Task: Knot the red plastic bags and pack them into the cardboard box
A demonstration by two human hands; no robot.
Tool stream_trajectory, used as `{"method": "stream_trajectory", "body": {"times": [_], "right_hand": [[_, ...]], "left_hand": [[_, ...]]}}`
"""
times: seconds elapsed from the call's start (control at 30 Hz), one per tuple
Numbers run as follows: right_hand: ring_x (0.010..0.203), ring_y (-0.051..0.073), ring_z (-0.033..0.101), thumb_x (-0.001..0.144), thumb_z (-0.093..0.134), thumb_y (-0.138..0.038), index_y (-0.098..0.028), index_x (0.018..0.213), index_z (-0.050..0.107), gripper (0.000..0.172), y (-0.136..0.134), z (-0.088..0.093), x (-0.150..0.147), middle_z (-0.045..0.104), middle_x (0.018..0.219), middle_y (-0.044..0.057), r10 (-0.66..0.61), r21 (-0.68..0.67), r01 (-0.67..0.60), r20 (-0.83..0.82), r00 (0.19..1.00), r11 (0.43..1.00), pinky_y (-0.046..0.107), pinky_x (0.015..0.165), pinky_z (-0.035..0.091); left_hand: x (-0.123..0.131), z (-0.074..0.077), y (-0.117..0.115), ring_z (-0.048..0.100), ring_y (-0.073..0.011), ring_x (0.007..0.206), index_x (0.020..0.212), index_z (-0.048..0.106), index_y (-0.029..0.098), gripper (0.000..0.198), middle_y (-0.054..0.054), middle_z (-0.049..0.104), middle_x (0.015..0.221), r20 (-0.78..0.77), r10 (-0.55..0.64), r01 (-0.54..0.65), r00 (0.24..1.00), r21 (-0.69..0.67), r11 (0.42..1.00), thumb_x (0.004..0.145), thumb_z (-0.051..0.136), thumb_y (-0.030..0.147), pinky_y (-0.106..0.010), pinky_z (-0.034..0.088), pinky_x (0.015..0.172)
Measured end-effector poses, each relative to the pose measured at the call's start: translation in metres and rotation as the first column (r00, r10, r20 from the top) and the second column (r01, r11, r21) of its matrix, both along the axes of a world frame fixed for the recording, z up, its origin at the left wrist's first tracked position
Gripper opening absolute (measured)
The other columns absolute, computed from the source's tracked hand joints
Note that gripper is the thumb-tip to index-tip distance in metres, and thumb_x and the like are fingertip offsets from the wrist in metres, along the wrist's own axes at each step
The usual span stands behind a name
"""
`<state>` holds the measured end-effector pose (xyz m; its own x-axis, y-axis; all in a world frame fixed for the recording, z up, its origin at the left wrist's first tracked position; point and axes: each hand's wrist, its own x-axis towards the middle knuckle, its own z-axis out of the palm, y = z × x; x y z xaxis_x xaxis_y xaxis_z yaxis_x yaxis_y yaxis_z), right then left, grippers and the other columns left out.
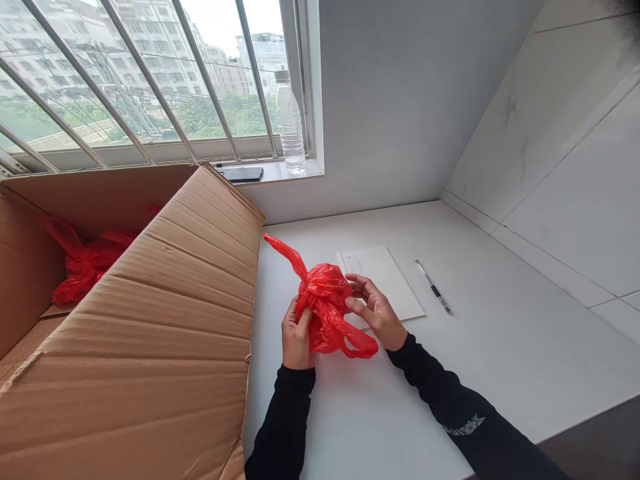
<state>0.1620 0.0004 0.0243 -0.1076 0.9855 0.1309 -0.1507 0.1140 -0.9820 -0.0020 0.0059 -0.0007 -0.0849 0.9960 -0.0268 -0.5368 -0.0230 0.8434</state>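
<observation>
A red plastic bag (327, 287), knotted at its top, is between my two hands above the white table. One twisted handle sticks up to the left, and a looped handle hangs to the lower right. My left hand (297, 337) grips the bag from the left, thumb pressed on its front near the knot. On the other side, my right hand (377, 313) holds the bag's right edge with bent fingers and thumb. What the bag contains is hidden by the crumpled plastic.
On the left stands an open cardboard box (200, 300) with more red plastic bags (93, 263) inside. A notebook (395, 287) and a pen (433, 287) lie on the table (500, 340). The windowsill carries a clear bottle (291, 127) and a phone (243, 175).
</observation>
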Motion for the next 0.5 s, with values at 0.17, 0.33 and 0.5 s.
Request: {"method": "stream_trajectory", "body": {"times": [0.17,0.33,0.5], "right_hand": [[0.090,0.021,0.061,0.082,0.069,-0.042,-0.023,0.112,0.062,0.036,0.004,-0.006,0.003,0.066,0.102,0.006,-0.019,0.045,0.018,0.028,0.999,0.999,0.037,0.085,0.051],[0.087,0.021,0.062,0.078,0.074,-0.042,-0.022,0.102,0.063,0.033,0.007,-0.009,0.005,0.066,0.094,0.005,-0.111,-0.013,0.111,-0.009,0.994,0.994,0.034,0.080,0.052],[0.102,0.023,0.061,0.083,0.068,-0.040,-0.024,0.119,0.059,0.040,0.004,-0.005,0.003,0.064,0.114,0.007,0.005,0.032,-0.004,-0.038,0.999,0.999,0.037,0.090,0.050]], "left_hand": [[0.006,0.004,-0.005,0.068,-0.0264,0.095,0.100,0.068,0.019,0.029,-0.007,0.072,0.099,-0.021,-0.146,0.147,0.989,0.024,0.989,0.077,0.070,0.036,-0.036,0.053,0.082],[0.014,0.015,-0.014,0.062,-0.0290,0.109,0.123,0.058,0.021,0.053,-0.010,0.066,0.117,-0.263,-0.209,0.236,0.942,0.075,0.969,0.074,0.075,0.033,-0.038,0.050,0.089],[0.013,0.012,-0.012,0.066,-0.0206,0.089,0.121,0.053,0.023,0.058,-0.004,0.068,0.104,-0.243,-0.081,0.094,0.967,0.040,0.995,0.069,0.079,0.028,-0.032,0.052,0.080]]}}
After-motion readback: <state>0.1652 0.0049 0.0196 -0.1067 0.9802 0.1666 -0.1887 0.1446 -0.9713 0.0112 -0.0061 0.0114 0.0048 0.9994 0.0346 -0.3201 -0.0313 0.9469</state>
